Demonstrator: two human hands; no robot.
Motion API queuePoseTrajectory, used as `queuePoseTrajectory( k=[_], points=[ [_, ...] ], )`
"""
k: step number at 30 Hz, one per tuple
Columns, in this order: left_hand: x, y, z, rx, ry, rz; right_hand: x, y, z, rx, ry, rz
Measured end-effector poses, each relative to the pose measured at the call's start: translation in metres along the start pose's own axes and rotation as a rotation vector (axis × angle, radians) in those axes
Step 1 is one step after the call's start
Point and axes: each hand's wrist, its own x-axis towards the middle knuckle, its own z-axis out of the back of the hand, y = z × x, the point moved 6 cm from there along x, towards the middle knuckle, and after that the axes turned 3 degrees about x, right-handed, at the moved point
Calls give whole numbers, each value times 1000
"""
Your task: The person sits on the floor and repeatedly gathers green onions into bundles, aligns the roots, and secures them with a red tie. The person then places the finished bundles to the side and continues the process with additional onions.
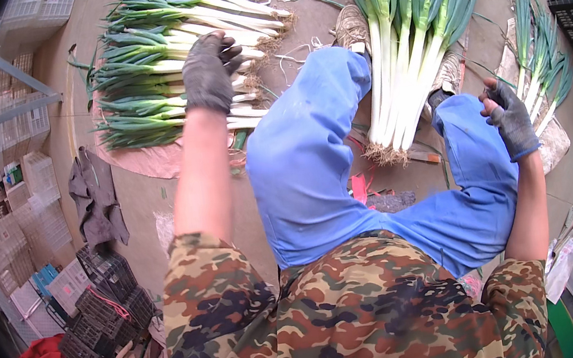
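Note:
My left hand, in a dark fingerless glove, is over a wide pile of long green onions at the upper left. Its fingers are apart and bent, with no stalk visible in them. The pile's white ends and roots point right. My right hand, gloved alike, is raised beside my right knee with its fingers loosely curled apart, holding nothing. Between my legs lies a bundle of thick green onions, roots toward me and leaves away. A smaller group of thin green onions lies beyond my right hand.
A pink sheet lies under the left pile, and a pale sack under the thin onions. Black plastic crates stand at lower left; another black crate is at far right. A dark cloth and red tape are also near.

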Motion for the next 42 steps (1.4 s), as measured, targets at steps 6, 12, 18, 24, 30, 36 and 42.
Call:
queuePoseTrajectory(
  k=[6, 12, 18, 24, 30, 36, 42],
  points=[
    [173, 106, 63, 166, -302, 410, -12, 13, 3, 67, 10, -31],
    [265, 141, 50, 552, -413, 516, -6, -8, 21, 120, -57, -154],
    [292, 139, 47, 1394, -142, 390, -1, -19, 33, 95, -53, -173],
    [177, 89, 85, -393, -329, 265, -2, 0, 16, 124, 35, -106],
    [6, 11, 105, -525, -129, 193, -4, 29, -13, 1, 61, 9],
    [-166, -29, 63, -515, 83, 181, -46, 70, -67, -16, 64, 300],
    [-273, -26, -13, -374, 346, 268, -115, 88, -132, 299, 304, 302]
  ],
)
